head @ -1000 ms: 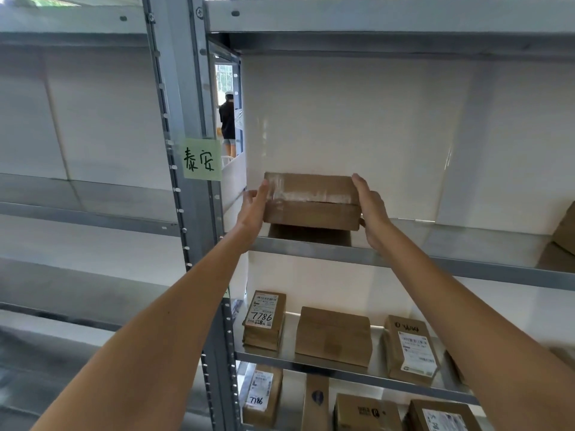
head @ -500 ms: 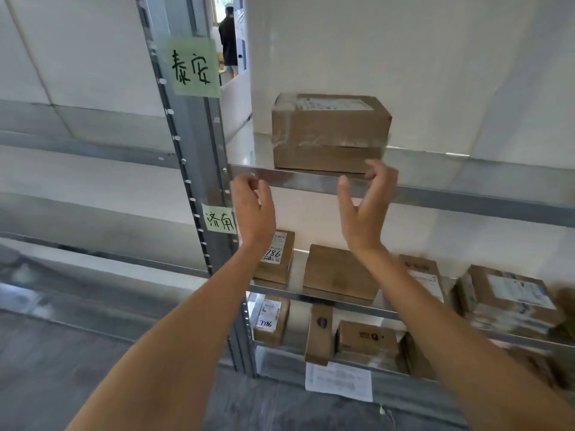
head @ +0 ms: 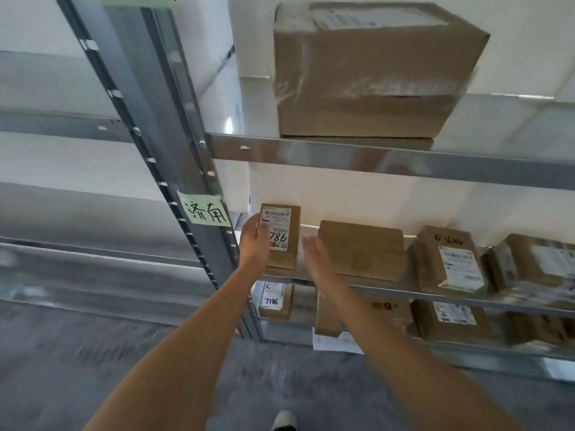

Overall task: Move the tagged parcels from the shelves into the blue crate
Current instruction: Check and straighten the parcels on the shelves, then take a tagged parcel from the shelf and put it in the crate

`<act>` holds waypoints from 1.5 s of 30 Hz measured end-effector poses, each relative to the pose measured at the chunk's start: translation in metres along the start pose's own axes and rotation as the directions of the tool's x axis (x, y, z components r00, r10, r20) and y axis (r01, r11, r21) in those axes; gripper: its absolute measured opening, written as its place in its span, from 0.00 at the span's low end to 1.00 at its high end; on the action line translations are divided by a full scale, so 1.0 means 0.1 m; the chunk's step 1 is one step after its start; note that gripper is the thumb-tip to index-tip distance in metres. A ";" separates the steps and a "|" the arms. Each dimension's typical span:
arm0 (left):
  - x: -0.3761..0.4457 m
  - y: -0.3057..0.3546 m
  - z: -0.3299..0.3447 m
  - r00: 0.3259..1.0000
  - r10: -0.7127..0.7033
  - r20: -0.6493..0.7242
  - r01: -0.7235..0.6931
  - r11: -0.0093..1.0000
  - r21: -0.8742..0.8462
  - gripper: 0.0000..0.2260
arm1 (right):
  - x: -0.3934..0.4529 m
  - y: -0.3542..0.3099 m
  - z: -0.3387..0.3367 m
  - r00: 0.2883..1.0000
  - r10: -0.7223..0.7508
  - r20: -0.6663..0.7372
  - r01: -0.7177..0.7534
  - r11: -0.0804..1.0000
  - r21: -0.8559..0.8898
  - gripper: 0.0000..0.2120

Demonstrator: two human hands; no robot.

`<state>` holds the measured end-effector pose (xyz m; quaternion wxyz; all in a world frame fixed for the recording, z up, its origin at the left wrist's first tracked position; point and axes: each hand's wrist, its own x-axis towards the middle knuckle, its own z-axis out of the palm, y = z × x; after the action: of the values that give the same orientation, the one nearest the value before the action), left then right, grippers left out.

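A small brown parcel with a white label reading 7786 point(head: 284, 236) stands at the left end of the middle shelf point(head: 389, 293). My left hand point(head: 253, 244) grips its left edge, with the thumb over the label. My right hand point(head: 314, 255) is open just to the parcel's right, fingers apart, not touching it. To the right on the same shelf are a plain parcel point(head: 361, 250) and two labelled parcels point(head: 448, 262) point(head: 535, 262). The blue crate is not in view.
A large taped box point(head: 373, 76) sits on the shelf above. Another 7786 parcel point(head: 273, 301) and several more boxes sit on the shelf below. A grey upright post point(head: 161, 119) with a green handwritten tag point(head: 207, 213) stands at left. My shoe point(head: 284, 421) is on the grey floor.
Both hands let go of the large box on the upper shelf and dropped to the middle shelf. My left hand has reached the 7786 parcel, and the view has tilted down.
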<state>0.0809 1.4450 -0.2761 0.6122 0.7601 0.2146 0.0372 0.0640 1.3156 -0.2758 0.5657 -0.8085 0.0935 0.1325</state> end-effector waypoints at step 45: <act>-0.18 -0.03 0.92 0.925 0.299 0.235 -0.347 0.916 0.199 0.22 | 0.29 0.68 -1.11 0.711 -0.160 -0.685 0.041 0.982 -0.186 0.19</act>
<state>0.0931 1.3550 -0.2976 0.5207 0.8526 0.0259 0.0357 0.0829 1.1880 -0.3091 0.4298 -0.8446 0.2445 -0.2054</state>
